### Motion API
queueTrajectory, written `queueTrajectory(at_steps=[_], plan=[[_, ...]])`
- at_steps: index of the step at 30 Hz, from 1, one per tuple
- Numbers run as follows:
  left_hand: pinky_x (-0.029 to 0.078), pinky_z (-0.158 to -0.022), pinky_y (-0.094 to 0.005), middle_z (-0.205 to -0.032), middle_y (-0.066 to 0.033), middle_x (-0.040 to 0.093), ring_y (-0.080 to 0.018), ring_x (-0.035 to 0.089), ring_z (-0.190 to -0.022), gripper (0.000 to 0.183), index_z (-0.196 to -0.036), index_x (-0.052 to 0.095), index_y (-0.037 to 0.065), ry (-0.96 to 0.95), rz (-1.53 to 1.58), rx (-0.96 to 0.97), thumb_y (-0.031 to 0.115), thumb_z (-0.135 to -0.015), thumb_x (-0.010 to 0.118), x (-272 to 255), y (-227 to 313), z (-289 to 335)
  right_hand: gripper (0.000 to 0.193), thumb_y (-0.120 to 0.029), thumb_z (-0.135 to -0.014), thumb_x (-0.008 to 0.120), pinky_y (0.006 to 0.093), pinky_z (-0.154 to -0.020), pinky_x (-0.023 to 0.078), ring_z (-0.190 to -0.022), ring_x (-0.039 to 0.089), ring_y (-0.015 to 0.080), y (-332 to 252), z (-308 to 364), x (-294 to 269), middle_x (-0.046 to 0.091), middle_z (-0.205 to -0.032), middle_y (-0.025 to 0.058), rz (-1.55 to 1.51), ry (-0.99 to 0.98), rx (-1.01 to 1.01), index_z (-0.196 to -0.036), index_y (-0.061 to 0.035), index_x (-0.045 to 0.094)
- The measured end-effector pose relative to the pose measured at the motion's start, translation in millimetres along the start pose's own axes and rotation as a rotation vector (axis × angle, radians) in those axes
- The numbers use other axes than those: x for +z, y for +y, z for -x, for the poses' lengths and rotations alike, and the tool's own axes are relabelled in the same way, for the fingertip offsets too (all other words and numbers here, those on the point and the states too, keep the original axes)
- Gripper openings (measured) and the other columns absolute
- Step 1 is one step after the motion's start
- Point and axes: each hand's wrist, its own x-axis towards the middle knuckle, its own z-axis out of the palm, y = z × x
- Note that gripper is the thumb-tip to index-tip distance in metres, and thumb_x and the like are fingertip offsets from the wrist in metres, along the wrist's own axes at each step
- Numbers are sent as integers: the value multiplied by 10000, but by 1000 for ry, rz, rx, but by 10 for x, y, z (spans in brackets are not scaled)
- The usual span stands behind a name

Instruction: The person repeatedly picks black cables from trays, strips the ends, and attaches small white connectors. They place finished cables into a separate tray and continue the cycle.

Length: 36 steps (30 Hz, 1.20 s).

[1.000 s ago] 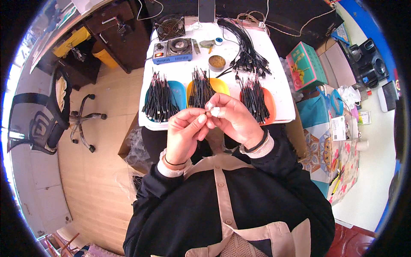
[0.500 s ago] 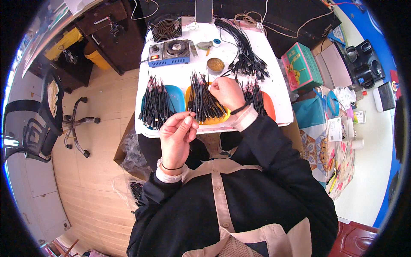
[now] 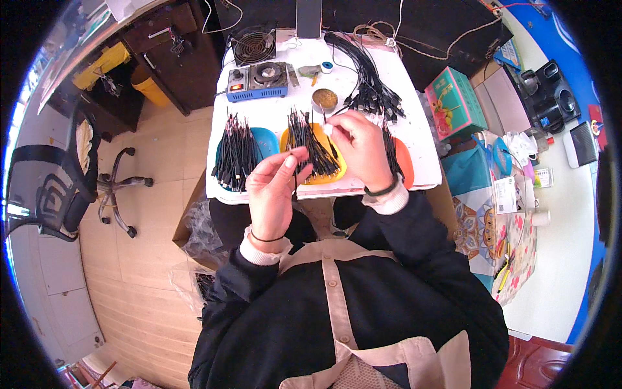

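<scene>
Both hands at the yellow plastic tray (image 3: 341, 170) of thin black cables (image 3: 302, 146), near side of white surface (image 3: 418, 146).
Right hand (image 3: 363, 146) obstructs view of the orange plastic tray (image 3: 406, 163); wrist bent, fingertips gripping one cable. Left hand (image 3: 272, 188) curled; grip cannot be confirmed. Far right, green-and-pink cardboard carton (image 3: 456, 104) bears print.

Smooth plastic trays (image 3: 267, 139) and matt plastic-coated cables (image 3: 236, 155)

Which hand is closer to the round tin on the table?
Right. The right hand is just on the near side of the round tin, slightly to its right; the left hand is farther off, lower in the picture and to the tin's left.
</scene>
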Motion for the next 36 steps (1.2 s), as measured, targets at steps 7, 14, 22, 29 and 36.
queueTrajectory(at_steps=[7,14,22,29,36], plan=[[484,-866,-247,-1137,-138,655,-137,618,-984,153,-1027,675,-32,-157,-38,124,-11,-897,596,338,-33,36,131,-60,-913,591,227,-696,477,-777,573,59,-334,308,-357,600,-836,12,-532,-418,336,-974,51,624],[484,-856,-248,-1117,-128,664,-139,622,-970,149,-1020,675,-30,-184,-74,44,-16,-894,596,440,-79,173,78,-30,-914,578,231,-670,458,-760,562,76,-324,451,-469,605,-843,32,-454,-458,203,-953,26,615],[488,-833,-235,-1026,-93,683,-116,626,-918,135,-1024,638,-48,-164,-241,119,-9,-903,593,522,-138,240,101,-42,-847,666,212,-567,433,-630,532,47,-417,473,-585,609,-783,28,-512,-82,242,-937,3,654],[483,-645,-196,-838,-67,664,-94,603,-709,90,-992,605,-41,-183,-344,105,4,-918,577,546,-135,290,98,0,-883,626,219,-726,517,-799,619,83,-409,481,-530,625,-891,34,-619,-146,278,-973,23,598],[440,-640,-209,-843,-81,660,-102,533,-667,89,-980,610,-25,-246,70,-83,27,-928,561,525,-149,312,111,-107,-922,597,193,-685,488,-762,576,59,-403,579,-395,606,-888,15,-1415,-142,589,-994,-23,584]])
